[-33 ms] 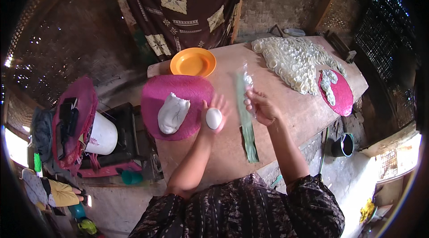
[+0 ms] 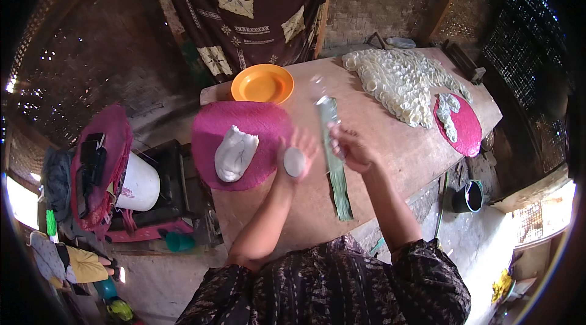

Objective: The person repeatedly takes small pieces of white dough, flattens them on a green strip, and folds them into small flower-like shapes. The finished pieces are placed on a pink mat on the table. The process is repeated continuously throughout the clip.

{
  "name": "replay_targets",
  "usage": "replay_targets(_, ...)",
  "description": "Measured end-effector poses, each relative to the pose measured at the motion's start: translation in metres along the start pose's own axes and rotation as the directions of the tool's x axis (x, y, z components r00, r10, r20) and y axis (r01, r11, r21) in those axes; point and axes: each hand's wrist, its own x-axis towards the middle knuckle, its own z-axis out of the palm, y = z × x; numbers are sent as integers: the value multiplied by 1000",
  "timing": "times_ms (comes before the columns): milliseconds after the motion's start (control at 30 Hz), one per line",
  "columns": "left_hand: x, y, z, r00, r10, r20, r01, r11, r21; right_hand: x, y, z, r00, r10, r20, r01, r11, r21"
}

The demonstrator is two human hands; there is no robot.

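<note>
My left hand (image 2: 303, 143) is spread with the palm up, smeared a little by motion. A flat oval piece of white dough (image 2: 294, 162) rests at the base of its palm. My right hand (image 2: 355, 149) is closed over the table, its fingers pinching a clear, shiny, plastic-like piece (image 2: 321, 97) that is blurred; its exact kind cannot be made out. Under that piece lies a long green leaf strip (image 2: 339, 187). Left of my left hand, a larger lump of white dough (image 2: 237, 154) sits on a round magenta mat (image 2: 204, 130).
An orange bowl (image 2: 278, 94) stands at the table's back edge. Many pale dough curls (image 2: 390, 90) cover the far right of the table (image 2: 390, 154), beside a smaller pink mat (image 2: 467, 133) with more curls. At left is a white bucket (image 2: 140, 181); a dark bucket (image 2: 468, 197) stands right.
The clear piece in my right hand has swung left and the hand has turned slightly. My left hand has shifted a little, with the dough piece still on the palm.
</note>
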Motion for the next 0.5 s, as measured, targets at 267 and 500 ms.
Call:
replay_targets(267,-27,-45,38,952,134,-276,-90,982,165,-34,55,2,987,-149,-61,49,638,-769)
replay_targets(500,-53,-54,65,989,123,77,-136,607,783,-78,-29,4,997,-46,64,79,608,-790)
